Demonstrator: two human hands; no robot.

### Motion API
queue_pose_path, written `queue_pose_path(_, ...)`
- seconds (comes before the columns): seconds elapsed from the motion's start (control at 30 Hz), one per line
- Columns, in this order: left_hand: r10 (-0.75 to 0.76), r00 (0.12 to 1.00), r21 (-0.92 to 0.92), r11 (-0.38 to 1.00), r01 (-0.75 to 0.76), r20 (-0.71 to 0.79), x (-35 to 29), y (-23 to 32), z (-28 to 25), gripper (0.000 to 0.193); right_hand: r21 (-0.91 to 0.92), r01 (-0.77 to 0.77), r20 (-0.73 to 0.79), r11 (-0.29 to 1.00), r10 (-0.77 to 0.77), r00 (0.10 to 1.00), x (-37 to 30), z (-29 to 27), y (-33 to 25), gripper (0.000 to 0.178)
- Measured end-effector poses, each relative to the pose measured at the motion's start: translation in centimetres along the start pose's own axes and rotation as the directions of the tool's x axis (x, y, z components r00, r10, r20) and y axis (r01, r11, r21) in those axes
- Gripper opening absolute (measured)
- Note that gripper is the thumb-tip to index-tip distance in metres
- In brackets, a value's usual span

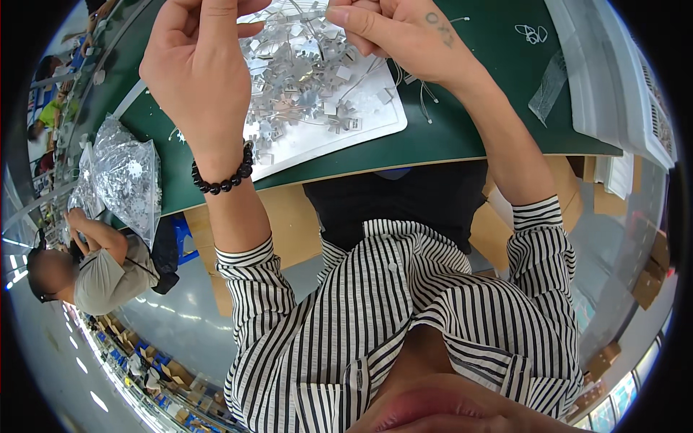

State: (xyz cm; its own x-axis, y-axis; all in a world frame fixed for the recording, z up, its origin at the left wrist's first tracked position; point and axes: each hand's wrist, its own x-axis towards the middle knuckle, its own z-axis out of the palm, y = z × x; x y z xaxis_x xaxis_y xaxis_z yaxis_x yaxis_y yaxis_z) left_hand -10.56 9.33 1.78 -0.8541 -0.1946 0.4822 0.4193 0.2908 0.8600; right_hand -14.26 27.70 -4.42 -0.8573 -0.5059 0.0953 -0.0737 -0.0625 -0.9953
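Both my hands are raised at the far edge of the view, above a white tray (386, 128) on a green table. My left hand (202, 61), with a black bead bracelet at its wrist, has its fingers curled together; the fingertips are partly cut off by the frame. To its right, my right hand (404, 32) is closed with thumb and fingers pressed together. Whatever either hand grips is too small or out of frame. Below them, a heap of small silvery metal pieces with thin pale wires (303, 79) covers much of the tray.
Clear plastic bags of silvery parts (128, 173) lie at the table's left edge, near a seated person (108, 270). A white bin (603, 79) stands on the right. Near it lie a flat clear bag (550, 90) and a coiled white wire (532, 33). Cardboard boxes (285, 224) sit under the table.
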Motion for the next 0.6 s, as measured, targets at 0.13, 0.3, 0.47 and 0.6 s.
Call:
queue_pose_path(0.13, -0.036, 0.986, -0.025, 0.999, 0.032, -0.165, 0.5, -0.5, 0.7, 0.021, 0.092, 0.089, 0.105, 0.992, -0.099, 0.989, -0.2, -0.4, -0.1, 0.021)
queue_pose_path(0.3, -0.032, 0.995, -0.078, 0.997, 0.025, -0.095, 0.2, -0.3, -0.8, 0.022, 0.102, 0.208, 0.125, 0.973, -0.22, 0.967, -1.0, 0.2, -0.5, 0.02)
queue_pose_path(0.47, -0.018, 0.994, -0.143, 0.99, 0.002, -0.112, 0.4, -1.3, -1.3, 0.023, 0.115, 0.115, -0.013, 0.987, -0.115, 0.993, -1.0, 0.0, -0.6, 0.021)
queue_pose_path(0.6, 0.003, 0.993, -0.169, 0.985, -0.022, -0.115, 0.3, -1.7, -0.7, 0.021, -0.041, 0.187, -0.028, 0.982, -0.188, 0.982, -0.1, -0.1, 1.2, 0.02)
